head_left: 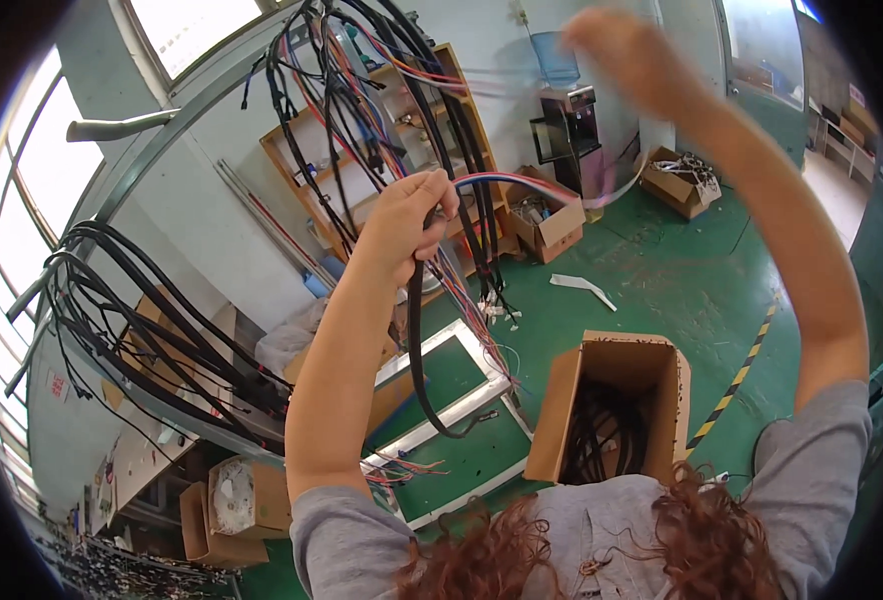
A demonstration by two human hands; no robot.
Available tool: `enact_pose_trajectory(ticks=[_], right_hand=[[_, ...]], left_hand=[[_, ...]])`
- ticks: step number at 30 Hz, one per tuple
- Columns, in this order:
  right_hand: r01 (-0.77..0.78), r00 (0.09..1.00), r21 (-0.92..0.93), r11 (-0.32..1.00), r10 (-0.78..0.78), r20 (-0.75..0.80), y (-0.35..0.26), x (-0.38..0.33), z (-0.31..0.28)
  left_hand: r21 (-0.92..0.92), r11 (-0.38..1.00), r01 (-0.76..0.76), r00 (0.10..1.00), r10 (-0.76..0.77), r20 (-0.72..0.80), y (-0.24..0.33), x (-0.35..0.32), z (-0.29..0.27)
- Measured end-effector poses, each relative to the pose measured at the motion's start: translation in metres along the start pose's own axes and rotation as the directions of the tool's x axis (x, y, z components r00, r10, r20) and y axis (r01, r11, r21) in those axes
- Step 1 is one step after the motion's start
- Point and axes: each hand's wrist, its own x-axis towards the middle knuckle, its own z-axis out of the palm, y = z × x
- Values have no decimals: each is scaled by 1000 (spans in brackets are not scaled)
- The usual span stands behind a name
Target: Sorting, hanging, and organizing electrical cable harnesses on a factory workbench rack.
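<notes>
In the head view, the left hand [417, 222] curls tight round a black cable [416, 340] dangling before a white frame [477, 400], the raised right hand [617, 52] blurs, grip impossible to tell, and a red-and-white label [57, 386] stands unreadably small.

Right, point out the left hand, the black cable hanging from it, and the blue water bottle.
Left hand [408, 218]: head view, back of the hand.
Black cable [415, 345]: head view, hanging stretch below the hand.
Blue water bottle [555, 65]: head view, middle of its side.
</notes>
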Motion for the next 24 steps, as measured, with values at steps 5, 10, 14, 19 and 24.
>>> enact_pose_trajectory(ticks=[5,10,14,19,24], right_hand=[[-396,642,229,889,90,761,-105,9,55],[-52,710,53,997,-1,704,-45,-14,38],[341,784,74,937,-327,528,-70,4,64],[249,715,65,966,-228,661,-104,26,54],[259,650,-35,965,-148,745,-120,30,57]], left_hand=[[-6,995,-105,993,105,62,11,-14,1],[-28,1000,2,997,1,77,10,-27,-26],[112,994,-1,1000,-2,26,10,-22,-20],[215,976,31,999,-27,-23,16,-27,-21],[211,978,0,997,-18,81,18,-17,-17]])
